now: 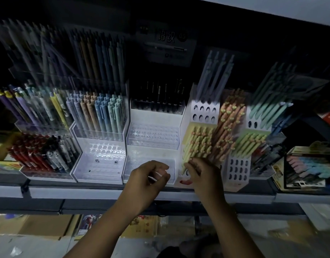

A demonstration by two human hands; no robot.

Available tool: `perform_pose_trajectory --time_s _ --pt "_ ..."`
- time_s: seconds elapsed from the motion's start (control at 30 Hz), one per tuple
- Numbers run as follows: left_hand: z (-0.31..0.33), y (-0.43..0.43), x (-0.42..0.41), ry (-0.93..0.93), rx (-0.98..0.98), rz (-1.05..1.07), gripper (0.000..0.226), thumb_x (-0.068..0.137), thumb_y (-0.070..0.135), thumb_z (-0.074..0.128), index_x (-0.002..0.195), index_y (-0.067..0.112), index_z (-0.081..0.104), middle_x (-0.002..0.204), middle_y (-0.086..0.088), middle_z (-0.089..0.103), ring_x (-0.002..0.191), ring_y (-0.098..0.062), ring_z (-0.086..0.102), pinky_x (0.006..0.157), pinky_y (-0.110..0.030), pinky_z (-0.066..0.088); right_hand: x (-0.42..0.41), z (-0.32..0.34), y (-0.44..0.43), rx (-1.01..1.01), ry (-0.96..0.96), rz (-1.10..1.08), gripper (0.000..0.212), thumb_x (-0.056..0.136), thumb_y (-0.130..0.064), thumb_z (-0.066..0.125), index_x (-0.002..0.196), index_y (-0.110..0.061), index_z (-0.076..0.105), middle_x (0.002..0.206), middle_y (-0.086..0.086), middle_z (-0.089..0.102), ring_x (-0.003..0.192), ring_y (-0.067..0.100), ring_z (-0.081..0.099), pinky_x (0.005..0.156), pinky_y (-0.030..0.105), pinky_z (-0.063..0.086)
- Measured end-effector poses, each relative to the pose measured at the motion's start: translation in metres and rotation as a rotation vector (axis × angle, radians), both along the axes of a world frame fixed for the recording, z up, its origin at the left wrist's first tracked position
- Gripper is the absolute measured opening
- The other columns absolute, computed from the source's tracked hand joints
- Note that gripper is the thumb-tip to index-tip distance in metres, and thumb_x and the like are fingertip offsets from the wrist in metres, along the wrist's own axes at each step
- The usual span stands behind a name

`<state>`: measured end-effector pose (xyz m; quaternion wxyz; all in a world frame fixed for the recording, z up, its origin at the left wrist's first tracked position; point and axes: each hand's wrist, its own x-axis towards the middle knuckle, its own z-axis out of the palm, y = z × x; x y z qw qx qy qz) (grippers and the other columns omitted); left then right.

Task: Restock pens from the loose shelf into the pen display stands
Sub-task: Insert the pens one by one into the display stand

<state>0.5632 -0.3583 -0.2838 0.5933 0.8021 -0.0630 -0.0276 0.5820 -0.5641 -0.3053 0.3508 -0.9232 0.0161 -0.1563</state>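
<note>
Shelf: long ledge carrying a row of pen stands, seen from the head camera in dim light.
Clear stand: far left; purple and yellow pens lean in its upper tier, red pens in the lower one.
Pastel pens: lilac, tan and blue barrels standing upright in the upper tier of the second stand.
Empty tier: lower step of the second stand, its rows of round holes showing.
Black pens: back row of the third stand; the clear tiers below them hold no pens.
Left hand: raised in front of the lowest clear tier, fingers curled with thumb near forefinger; whether they pinch anything cannot be told.
Right hand: just beside the left hand, fingers curled round the lower ends of the yellow pens.
White stand: perforated holder right of the clear tiers; the yellow pens lean in its front section, grey-blue pens rise at the back.
Orange pens: dense bundle with heart-shaped tops, just beside the yellow pens.
Green pens: next section to the right, with mint pens above.
Boxes: printed packs at the far right of the shelf.
</note>
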Motion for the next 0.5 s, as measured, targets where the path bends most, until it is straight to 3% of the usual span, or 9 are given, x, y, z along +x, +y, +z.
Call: perform_pose_trajectory --time_s 0.1,0.23,0.4,0.5 --pt "-0.003 0.002 -0.001 0.007 0.02 0.017 0.016 0.092 0.018 0.073 0.1 0.032 0.072 0.084 0.016 0.07 0.08 -0.006 0.067 0.068 -0.016 0.051 0.0 -0.002 -0.001 -0.013 -0.003 -0.016 0.008 0.093 -0.026 0.071 0.09 -0.019 0.073 0.083 -0.002 0.073 0.078 0.018 0.068 0.062 0.029 0.05" --pt "0.004 0.004 0.0 -0.064 0.079 0.034 0.017 0.091 0.022 0.073 0.103 0.034 0.071 0.092 0.016 0.07 0.085 -0.007 0.066 0.07 -0.022 0.053 0.0 0.003 0.0 -0.045 0.039 0.014 0.011 0.094 -0.028 0.07 0.089 -0.018 0.071 0.081 -0.004 0.072 0.078 0.016 0.068 0.061 0.024 0.044" --pt "0.026 0.005 -0.003 -0.196 0.259 0.054 0.02 0.092 0.033 0.071 0.111 0.036 0.068 0.105 0.024 0.065 0.096 0.0 0.062 0.076 -0.018 0.051 -0.005 0.021 -0.008 -0.096 0.146 0.051 0.015 0.094 -0.032 0.068 0.106 -0.022 0.072 0.101 -0.005 0.075 0.093 0.012 0.068 0.076 0.031 0.057" --pt "0.038 0.006 -0.007 -0.204 0.37 0.01 0.026 0.094 0.039 0.067 0.12 0.037 0.064 0.114 0.027 0.061 0.1 0.004 0.059 0.08 -0.016 0.048 -0.012 0.037 -0.013 -0.125 0.136 0.065 0.015 0.095 -0.033 0.065 0.107 -0.026 0.071 0.103 -0.009 0.074 0.095 0.011 0.067 0.078 0.034 0.057"
